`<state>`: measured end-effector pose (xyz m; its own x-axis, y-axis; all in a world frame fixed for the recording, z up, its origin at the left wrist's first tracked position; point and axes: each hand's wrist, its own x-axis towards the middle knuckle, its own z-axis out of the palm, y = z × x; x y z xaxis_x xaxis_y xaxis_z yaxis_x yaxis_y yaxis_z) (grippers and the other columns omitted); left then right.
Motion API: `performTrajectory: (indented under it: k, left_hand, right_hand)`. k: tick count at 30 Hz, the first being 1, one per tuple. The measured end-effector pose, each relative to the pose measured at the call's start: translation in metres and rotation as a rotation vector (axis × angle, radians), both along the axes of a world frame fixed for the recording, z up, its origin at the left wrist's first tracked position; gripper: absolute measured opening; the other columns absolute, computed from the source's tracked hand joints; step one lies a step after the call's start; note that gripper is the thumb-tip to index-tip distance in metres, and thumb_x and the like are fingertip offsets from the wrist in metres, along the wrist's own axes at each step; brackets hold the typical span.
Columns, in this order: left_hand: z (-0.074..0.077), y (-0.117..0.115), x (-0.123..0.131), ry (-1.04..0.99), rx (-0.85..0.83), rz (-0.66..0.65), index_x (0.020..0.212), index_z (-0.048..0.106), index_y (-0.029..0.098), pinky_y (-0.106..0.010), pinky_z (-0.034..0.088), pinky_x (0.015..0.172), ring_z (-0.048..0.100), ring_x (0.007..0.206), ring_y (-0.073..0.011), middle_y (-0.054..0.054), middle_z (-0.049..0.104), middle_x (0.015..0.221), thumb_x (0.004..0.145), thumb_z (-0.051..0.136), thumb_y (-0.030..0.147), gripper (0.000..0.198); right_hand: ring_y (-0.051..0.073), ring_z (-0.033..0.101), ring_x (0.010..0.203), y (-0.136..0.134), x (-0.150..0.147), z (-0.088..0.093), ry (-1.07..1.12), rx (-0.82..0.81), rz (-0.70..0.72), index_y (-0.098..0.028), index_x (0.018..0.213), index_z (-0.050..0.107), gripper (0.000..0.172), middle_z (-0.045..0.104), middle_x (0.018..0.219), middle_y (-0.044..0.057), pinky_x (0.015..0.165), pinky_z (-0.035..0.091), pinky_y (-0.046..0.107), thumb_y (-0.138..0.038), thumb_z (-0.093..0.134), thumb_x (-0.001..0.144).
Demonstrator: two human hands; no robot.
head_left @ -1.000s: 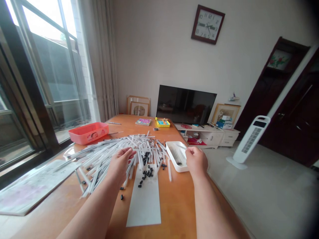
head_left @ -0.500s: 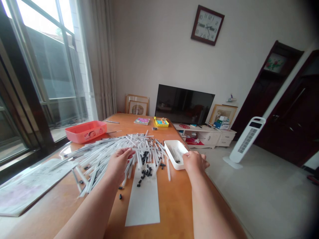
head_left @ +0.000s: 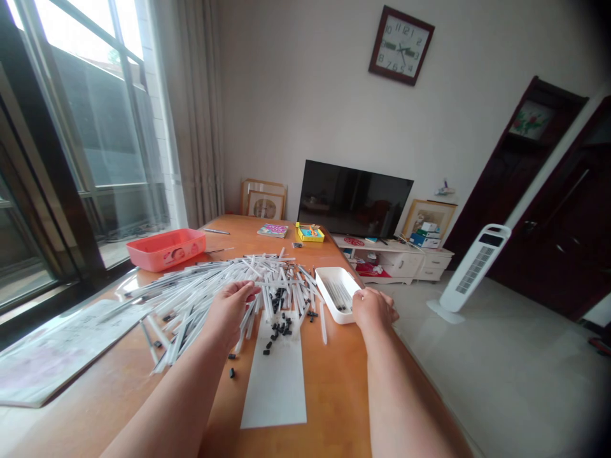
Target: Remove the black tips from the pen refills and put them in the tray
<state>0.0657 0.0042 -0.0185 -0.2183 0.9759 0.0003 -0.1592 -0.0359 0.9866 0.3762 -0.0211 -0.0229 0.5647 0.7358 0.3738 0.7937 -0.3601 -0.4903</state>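
Just — left hand (head_left: 230, 312) over tubes (head_left: 200, 299), right (head_left: 375, 310) by tray (head_left: 334, 314)

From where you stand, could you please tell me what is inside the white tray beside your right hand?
The white tray holds a bunch of thin rods, perhaps pen refills. The right hand covers its right edge, so anything there cannot be seen.

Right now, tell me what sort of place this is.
Most likely the living room of a home: a wall clock hangs above a flat-screen TV on a low white cabinet, and a white tower fan stands on the floor.
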Motion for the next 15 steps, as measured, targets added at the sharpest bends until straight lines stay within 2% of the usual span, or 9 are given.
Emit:
performTrajectory:
  k: [5,11,13,15]
  left_hand:
    - [0.004,-0.004,0.001,0.068,0.025,0.009,0.086,0.070,0.020,-0.030,0.042,0.071,0.066,0.085,-0.0231,-0.008,0.076,0.090,0.064,0.079,0.054,0.041]
    - [0.001,-0.001,-0.001,0.239,0.098,-0.004,0.080,0.071,0.021,-0.032,0.044,0.072,0.064,0.080,-0.0243,-0.006,0.073,0.079,0.065,0.075,0.044,0.027]
    - [-0.005,0.002,-0.004,0.324,0.105,0.024,0.072,0.070,0.023,-0.032,0.042,0.068,0.063,0.075,-0.0250,-0.005,0.071,0.072,0.062,0.075,0.039,0.020]
    - [-0.010,0.004,-0.006,0.358,0.081,0.080,0.062,0.067,0.024,-0.031,0.040,0.066,0.061,0.072,-0.0256,-0.004,0.067,0.065,0.056,0.077,0.033,0.014]
  right_hand:
    - [0.033,0.048,0.120,0.000,-0.004,0.004,-0.016,0.165,0.051,-0.026,0.091,0.075,0.030,0.070,0.121,0.007,0.095,0.037,0.049,-0.032,0.046,0.089]
    - [0.026,0.057,0.106,-0.003,-0.031,0.012,-0.057,0.471,0.333,-0.018,0.097,0.071,0.028,0.071,0.108,0.011,0.096,0.040,0.035,-0.028,0.046,0.090]
    - [0.025,0.059,0.103,-0.007,-0.044,0.013,-0.016,0.507,0.408,-0.019,0.096,0.070,0.026,0.071,0.104,0.010,0.093,0.042,0.033,-0.029,0.047,0.092]
    - [0.022,0.061,0.091,-0.011,-0.055,0.014,0.052,0.480,0.480,-0.020,0.093,0.069,0.024,0.070,0.096,0.008,0.084,0.045,0.030,-0.031,0.048,0.091]
